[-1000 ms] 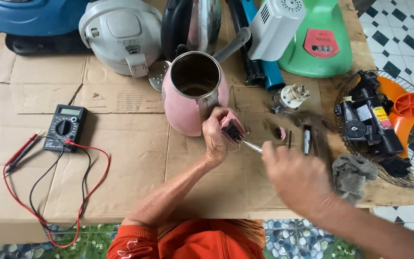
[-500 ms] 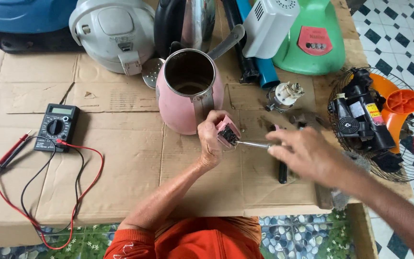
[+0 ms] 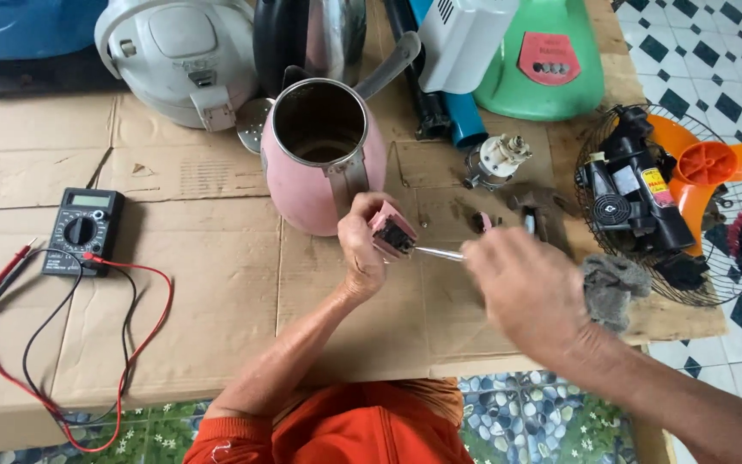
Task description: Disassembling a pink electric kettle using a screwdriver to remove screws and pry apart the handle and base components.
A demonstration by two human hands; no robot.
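a: from the head view, what's going on beside the pink kettle (image 3: 319, 163)?

b: the left hand (image 3: 364, 249) sits just in front of the kettle, fingers wrapped around a small pink handle part (image 3: 392, 232) with a dark opening facing right. the right hand (image 3: 530, 288), further right of the kettle, is curled around a thin metal tool (image 3: 440, 253), its tip at that opening.

a: and around the kettle?

b: well left of it, a multimeter (image 3: 83, 228) with red and black leads (image 3: 70, 344) on the cardboard. behind it, a white rice cooker (image 3: 178, 56). to the right, a small white motor part (image 3: 500, 159), a grey rag (image 3: 611, 283) and a fan motor (image 3: 633, 193) in its wire guard.
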